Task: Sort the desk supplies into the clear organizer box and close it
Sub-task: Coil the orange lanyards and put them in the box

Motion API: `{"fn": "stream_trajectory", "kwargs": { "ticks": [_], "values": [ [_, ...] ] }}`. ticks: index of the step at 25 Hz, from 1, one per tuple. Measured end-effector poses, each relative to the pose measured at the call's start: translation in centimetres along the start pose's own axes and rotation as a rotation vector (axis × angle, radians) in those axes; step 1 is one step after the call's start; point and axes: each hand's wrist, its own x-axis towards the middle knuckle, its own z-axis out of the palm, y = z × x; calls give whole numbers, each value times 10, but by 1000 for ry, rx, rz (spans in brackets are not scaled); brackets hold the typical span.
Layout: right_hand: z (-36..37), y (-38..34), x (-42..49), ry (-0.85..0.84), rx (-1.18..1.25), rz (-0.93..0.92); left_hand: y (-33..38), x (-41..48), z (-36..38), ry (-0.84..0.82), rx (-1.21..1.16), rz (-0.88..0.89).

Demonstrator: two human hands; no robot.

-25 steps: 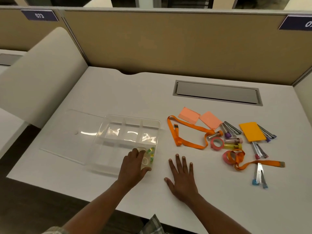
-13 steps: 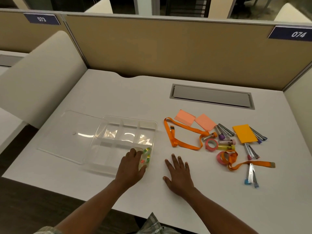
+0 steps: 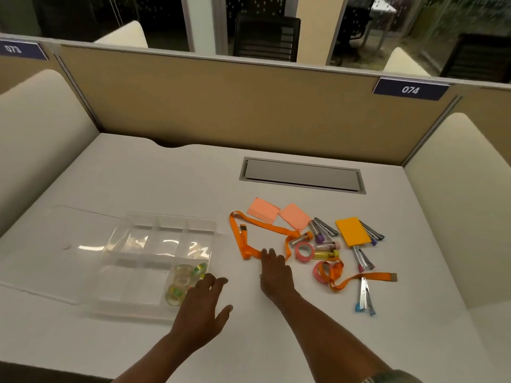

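Tapes (image 3: 181, 283) boxed, our left hand (image 3: 203, 305) pulls away and right hand (image 3: 275, 272) slides to the lanyard (image 3: 249, 233), both spread, empty.

The left hand (image 3: 203, 305) covers the near right corner of the box (image 3: 166, 225). The right hand (image 3: 275, 275) hides a stretch of the lanyard (image 3: 265, 226) under its fingertips. Both forearms run off the lower edge. The 073 sign (image 3: 19, 49) is cut off at the upper left. The metal pieces (image 3: 365, 297) at lower right are too small to tell.
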Motion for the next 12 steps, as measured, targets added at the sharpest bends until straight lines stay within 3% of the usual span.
{"fn": "stream_trajectory", "kwargs": {
  "ticks": [3,6,12],
  "values": [
    [15,5,-15,181,-98,-105,9,4,3,-25,-8,26],
    [20,8,-26,77,-53,-167,22,9,8,-49,-4,34],
    [-75,9,-22,-63,501,-119,63,62,8,19,-60,-30]
  ]
}}
